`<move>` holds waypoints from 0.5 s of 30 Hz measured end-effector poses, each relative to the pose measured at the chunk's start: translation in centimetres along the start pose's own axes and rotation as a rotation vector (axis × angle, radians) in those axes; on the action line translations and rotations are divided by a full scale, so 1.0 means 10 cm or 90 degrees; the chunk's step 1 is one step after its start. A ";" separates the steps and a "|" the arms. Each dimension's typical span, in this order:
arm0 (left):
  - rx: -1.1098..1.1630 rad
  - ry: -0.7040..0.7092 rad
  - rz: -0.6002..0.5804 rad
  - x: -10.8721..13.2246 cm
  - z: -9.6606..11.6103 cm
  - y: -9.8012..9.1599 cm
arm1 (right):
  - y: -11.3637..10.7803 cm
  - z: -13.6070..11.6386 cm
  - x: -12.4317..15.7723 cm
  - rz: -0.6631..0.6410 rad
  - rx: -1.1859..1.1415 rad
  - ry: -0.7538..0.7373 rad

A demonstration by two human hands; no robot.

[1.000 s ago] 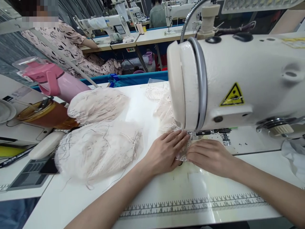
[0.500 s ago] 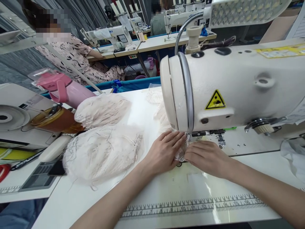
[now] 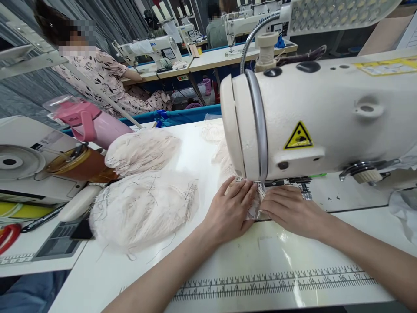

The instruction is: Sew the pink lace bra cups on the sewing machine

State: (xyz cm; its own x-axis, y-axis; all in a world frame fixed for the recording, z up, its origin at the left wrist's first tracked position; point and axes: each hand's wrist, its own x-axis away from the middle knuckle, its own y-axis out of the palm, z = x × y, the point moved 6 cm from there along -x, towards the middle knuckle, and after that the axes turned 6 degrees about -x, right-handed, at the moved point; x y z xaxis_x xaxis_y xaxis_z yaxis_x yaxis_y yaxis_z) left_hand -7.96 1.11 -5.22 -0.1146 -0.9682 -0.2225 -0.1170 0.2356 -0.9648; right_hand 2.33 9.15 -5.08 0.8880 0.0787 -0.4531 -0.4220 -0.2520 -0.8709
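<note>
both hands have edged a touch nearer the machine (image 3: 325,117): your left hand (image 3: 233,211) and right hand (image 3: 289,209) lie flat, unclenched, pressing the lace (image 3: 256,208) to the table (image 3: 280,256) just under its front end. that near the hidden needle, a slip could get a finger pricked, and uneven pressure from the two sides could skew the lace.

Garment workshop: rows of sewing machines (image 3: 312,117)

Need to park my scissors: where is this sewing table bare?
Bare: the table strip between left hand, right hand and the printed ruler; also the lane between the lace piles and the sewing machine. Crowded: around the pink bottle and by the hands.
</note>
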 end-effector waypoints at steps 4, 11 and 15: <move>-0.013 -0.008 -0.011 0.00 0.01 0.01 | -0.04 0.02 -0.01 0.009 0.022 0.007; -0.044 -0.011 -0.027 0.00 0.02 0.00 | -0.11 0.05 0.02 0.029 0.123 0.027; -0.048 -0.010 0.003 0.00 0.02 -0.02 | -0.20 0.04 0.01 0.053 0.199 0.037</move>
State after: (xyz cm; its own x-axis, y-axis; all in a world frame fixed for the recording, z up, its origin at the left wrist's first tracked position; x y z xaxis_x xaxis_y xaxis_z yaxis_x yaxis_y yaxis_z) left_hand -7.72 1.03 -5.06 -0.0994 -0.9680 -0.2305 -0.1901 0.2458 -0.9505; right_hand 3.14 10.08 -3.50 0.8530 0.0126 -0.5218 -0.5217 0.0544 -0.8514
